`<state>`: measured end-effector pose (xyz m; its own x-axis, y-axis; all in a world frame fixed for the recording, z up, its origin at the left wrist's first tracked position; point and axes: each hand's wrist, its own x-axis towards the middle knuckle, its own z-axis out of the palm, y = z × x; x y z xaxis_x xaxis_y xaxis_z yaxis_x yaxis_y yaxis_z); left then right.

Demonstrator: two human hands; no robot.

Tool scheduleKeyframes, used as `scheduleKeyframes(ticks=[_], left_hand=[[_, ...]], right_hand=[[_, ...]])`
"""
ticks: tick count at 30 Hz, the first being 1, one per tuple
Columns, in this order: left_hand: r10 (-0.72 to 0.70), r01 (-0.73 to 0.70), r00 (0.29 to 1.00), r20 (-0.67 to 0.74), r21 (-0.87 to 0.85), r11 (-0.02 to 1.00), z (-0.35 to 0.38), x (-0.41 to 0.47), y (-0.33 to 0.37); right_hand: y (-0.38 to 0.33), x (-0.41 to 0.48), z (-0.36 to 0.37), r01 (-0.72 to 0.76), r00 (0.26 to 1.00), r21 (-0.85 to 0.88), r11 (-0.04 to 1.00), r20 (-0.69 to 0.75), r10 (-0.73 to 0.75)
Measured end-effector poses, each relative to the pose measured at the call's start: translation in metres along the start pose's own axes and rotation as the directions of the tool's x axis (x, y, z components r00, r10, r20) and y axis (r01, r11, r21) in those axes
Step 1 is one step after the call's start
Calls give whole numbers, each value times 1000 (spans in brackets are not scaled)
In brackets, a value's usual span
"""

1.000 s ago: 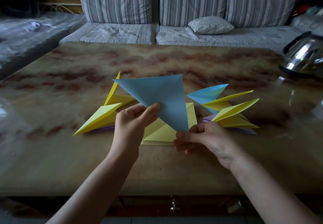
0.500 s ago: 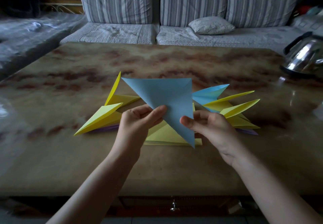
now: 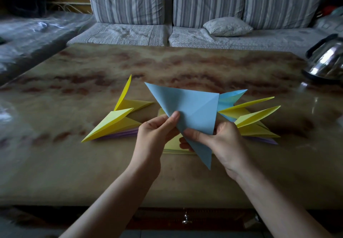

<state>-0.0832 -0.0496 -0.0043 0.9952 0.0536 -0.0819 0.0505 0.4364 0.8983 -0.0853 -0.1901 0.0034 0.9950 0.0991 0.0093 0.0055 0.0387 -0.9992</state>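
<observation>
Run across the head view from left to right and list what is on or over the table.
left yellow folded pieces → left hand → blue paper triangle, pinched by both hands → right hand → right yellow folded pieces → steel kettle

Both hands hold a blue paper triangle (image 3: 187,108) up over the table (image 3: 74,163), long tip pointing down. Left hand (image 3: 154,135) pinches its left edge, thumb on front; right hand (image 3: 222,141) pinches lower right, thumb across the face. Yellow sheets (image 3: 173,147) lie flat under the hands. Folded yellow pieces (image 3: 113,122) left, yellow and blue ones (image 3: 250,117) right, purple paper underneath. Kettle (image 3: 328,61) far right; sofa (image 3: 167,15) behind
</observation>
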Motion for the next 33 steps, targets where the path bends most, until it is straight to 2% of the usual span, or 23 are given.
scheduleKeyframes(ticks=[5,8,12,25,29,33], left_hand=[[-4,2,999,-32,-35,999,2,2,3],[51,-60,992,-111,-81,995,-4,12,16],[95,-103,987,-127,-55,993,-4,11,23],[201,-207,963,-179,-13,978,-15,17,34],[201,-201,962,-183,22,979,-17,19,30],[217,-232,949,-227,-38,972,-29,26,40]], right_hand=[[1,0,1,-9,1000,-17,1000,-14,8],[4,-1,-2,-13,999,-78,997,-30,11],[3,-3,-4,-21,1000,-98,995,-17,20],[2,-5,-5,-16,1000,-58,998,11,16],[4,-4,-5,-35,999,-35,999,33,36],[5,-4,-7,-41,999,-27,999,19,42]])
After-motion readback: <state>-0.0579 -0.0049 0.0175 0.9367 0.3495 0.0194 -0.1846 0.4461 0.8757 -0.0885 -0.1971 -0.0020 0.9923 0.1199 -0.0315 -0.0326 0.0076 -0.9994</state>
